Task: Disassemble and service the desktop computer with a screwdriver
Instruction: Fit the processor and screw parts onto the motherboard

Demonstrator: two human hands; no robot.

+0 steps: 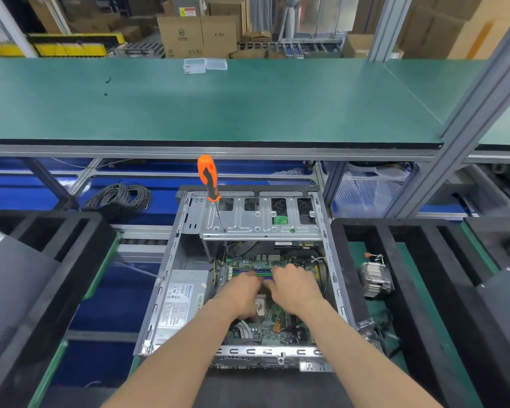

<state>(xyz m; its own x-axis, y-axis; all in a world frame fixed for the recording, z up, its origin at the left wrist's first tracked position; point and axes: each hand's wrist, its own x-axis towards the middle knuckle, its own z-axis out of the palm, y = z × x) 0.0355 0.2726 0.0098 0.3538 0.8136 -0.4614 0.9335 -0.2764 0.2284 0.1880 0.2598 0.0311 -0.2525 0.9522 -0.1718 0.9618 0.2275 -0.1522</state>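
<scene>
An open desktop computer case [171,260] lies in front of me with its motherboard [277,328] exposed. Both hands reach inside it. My left hand [242,293] and my right hand [292,287] rest side by side on the memory slots [264,273], fingers bent down onto the board; what they hold is hidden. An orange-handled screwdriver [208,178] stands upright, its tip stuck in a hole of the silver drive cage [259,222]. The grey power supply [180,298] sits in the case's left half.
A removed heatsink [376,279] lies on the green mat to the right. Black foam trays [409,260] flank the case on both sides. A coil of black cable [121,200] lies behind at left. Clear plastic boxes [205,65] sit on the green shelf above.
</scene>
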